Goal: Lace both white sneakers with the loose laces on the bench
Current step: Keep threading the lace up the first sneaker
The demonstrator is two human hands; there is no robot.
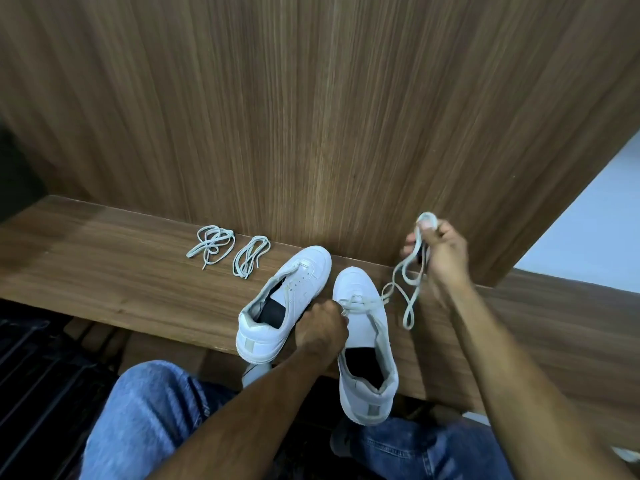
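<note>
Walnut bench (104, 258) against panelled wall. We pinch the lace (410, 292) high in right hand (441, 251); left hand (322, 327) curls at the right sneaker (363, 327) eyelets. Left sneaker (287, 299) unlaced; spare laces (228, 249) beyond. Next, likely: pull slack through, thread another eyelet.

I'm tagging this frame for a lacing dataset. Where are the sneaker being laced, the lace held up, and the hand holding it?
right-hand sneaker (360, 278), head view, on its white toe cap.
held lace (408, 313), head view, on the hanging loop.
right hand (441, 251), head view, on the back of the hand.
</note>
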